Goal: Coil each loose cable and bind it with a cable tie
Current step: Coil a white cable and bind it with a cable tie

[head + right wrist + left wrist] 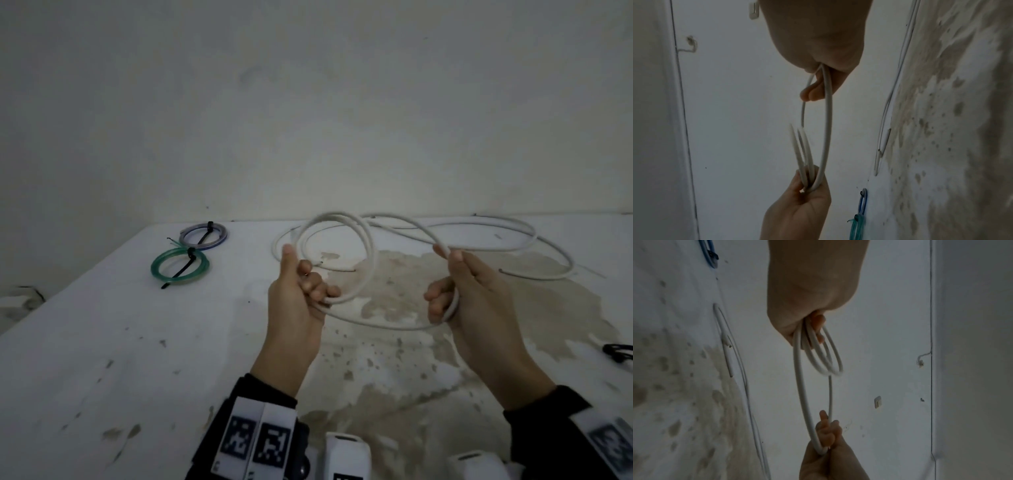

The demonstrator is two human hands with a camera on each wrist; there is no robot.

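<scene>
The counter [102,342] is a white surface, chipped and mottled, with a broad brownish stain spreading across its middle and right side. A plain pale wall [308,102] rises behind it, marked with faint smudges; the wrist views show a thin wire running along it and a small pale switch-like plate [877,401].

The white cable [370,260] is smooth, round and fairly stiff. Part of it is already gathered into a few upright loops above the counter, and the rest trails in long loose curves across the back right of the surface. The left hand [298,294] has its grip closed around the bottom of the loops, fingers curled over the strands and thumb pointing up. The right hand [459,291] has its grip closed on the next stretch of the same cable, which sags in an arc between the two hands.

At the back left lie a green coil [180,265] and a bluish-grey coil [203,234], each bound with a black cable tie [186,269].
</scene>
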